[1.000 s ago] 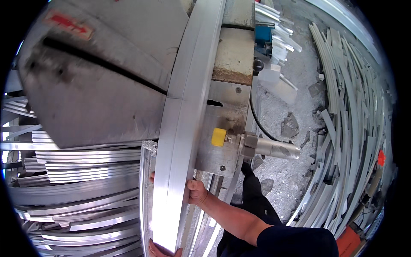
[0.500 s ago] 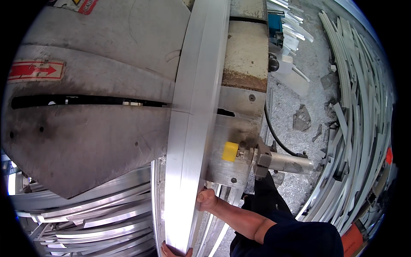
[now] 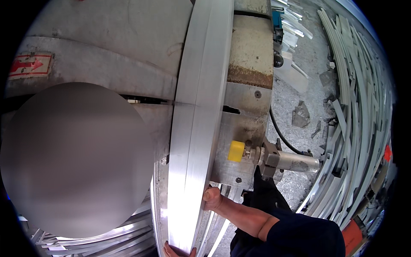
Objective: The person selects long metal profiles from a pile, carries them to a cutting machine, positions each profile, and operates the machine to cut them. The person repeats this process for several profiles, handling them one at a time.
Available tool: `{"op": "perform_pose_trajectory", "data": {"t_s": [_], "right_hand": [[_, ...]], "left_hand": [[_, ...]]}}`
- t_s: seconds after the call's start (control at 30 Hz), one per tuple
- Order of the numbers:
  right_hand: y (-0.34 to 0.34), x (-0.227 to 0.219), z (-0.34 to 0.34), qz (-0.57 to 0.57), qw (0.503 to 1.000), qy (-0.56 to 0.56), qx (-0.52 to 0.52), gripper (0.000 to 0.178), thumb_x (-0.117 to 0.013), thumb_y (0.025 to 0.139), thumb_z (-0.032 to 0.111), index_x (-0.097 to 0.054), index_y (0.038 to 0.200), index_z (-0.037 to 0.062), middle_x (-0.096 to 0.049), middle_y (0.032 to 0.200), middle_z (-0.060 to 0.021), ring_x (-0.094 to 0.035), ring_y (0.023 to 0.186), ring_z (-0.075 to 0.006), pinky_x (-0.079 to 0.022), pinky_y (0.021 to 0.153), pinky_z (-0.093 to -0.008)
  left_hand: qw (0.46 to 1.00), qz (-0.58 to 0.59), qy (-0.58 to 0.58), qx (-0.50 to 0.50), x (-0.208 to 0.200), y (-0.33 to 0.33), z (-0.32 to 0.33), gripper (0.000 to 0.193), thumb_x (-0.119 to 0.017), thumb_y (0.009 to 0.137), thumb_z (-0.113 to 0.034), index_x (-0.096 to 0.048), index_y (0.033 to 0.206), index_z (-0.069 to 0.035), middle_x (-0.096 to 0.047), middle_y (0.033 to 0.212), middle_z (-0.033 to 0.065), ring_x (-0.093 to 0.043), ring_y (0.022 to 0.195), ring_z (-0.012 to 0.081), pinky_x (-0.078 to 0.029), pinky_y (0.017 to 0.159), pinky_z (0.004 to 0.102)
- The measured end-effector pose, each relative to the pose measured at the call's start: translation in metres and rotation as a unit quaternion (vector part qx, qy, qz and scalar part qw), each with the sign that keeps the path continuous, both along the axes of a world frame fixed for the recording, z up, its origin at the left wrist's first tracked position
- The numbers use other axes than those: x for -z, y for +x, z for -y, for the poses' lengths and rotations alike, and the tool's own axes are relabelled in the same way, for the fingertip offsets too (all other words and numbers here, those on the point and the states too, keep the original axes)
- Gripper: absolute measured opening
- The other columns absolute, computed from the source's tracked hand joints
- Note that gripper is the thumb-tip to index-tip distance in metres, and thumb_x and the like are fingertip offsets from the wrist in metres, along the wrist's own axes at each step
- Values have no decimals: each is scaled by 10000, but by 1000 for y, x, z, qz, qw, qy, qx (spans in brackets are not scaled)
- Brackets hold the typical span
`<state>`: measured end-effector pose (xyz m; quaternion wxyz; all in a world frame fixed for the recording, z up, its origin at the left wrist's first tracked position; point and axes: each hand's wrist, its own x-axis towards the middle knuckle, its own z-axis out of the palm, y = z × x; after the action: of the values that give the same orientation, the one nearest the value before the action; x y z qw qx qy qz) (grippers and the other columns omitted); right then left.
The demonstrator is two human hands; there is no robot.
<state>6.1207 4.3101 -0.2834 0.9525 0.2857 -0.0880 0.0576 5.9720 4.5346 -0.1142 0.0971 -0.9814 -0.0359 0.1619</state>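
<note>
A long, silvery aluminium profile (image 3: 188, 141) lies lengthwise across the metal machine table, with a lengthwise line along its top and a faint crosswise line level with the slot. My right hand (image 3: 212, 198) is closed on the profile's right edge, just below the table plate; its curled fingers are partly hidden behind the edge. At the bottom of the view my left hand (image 3: 177, 250) grips the profile's near part, fingertips showing on both sides. A yellow block (image 3: 236, 150) on a clamp cylinder (image 3: 295, 162) stands right of the profile, apart from it.
The grey table (image 3: 120, 38) has a dark slot (image 3: 150, 100). A round grey blur (image 3: 77, 158) hides much of its left side. Stacked metal profiles (image 3: 107, 240) lie lower left. Long strips (image 3: 351, 107) heap on the floor at right. A black hose (image 3: 278, 132) runs by the clamp.
The view has shifted slightly, moving the table and clamp a little rightward and up. A grey blur now covers the left side. Both hands keep their hold on the profile.
</note>
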Motion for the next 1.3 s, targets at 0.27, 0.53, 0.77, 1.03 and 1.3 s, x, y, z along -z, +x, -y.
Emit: {"op": "perform_pose_trajectory", "data": {"t_s": [0.27,0.53,0.77,1.03,1.3], "right_hand": [[2,-3,-1,-21,999,-26,10,499,-659,802,132,-551,1249,-62,-633,1200,-162,-612,1105,-294,-467,976,-429],[-2,2,-5,-29,998,-62,-18,576,-706,759,194,-544,1248,-64,-625,1206,-166,-594,1112,-276,-455,977,-385],[5,-12,2,-21,997,-63,31,457,-655,859,170,-547,1257,-27,-639,1170,-126,-624,1050,-246,-492,933,-387],[1,-2,-5,3,1000,-11,20,451,-622,823,81,-550,1251,-42,-634,1188,-144,-613,1082,-257,-474,960,-389],[0,4,-13,22,999,28,26,482,-612,774,79,-550,1228,-71,-640,1170,-169,-616,1075,-279,-475,954,-396]], "left_hand": [[999,-16,-16,-36,-6,8,10,1144,-864,567,-490,-338,1383,115,-413,1352,356,-398,1265,497,-352,1059,525],[997,-29,-60,-45,-9,15,13,1139,-858,582,-477,-317,1383,127,-397,1356,369,-374,1285,495,-323,1081,522],[998,-47,-13,-47,-3,4,-3,1162,-827,601,-545,-310,1388,136,-365,1378,386,-354,1301,496,-300,1095,520],[999,-27,-13,-34,-3,5,0,1151,-853,588,-521,-329,1372,138,-398,1343,376,-390,1258,508,-342,1063,525],[1000,-10,2,-2,-2,-1,-4,1156,-860,583,-517,-325,1370,140,-405,1331,377,-407,1240,510,-361,1048,526]]}}
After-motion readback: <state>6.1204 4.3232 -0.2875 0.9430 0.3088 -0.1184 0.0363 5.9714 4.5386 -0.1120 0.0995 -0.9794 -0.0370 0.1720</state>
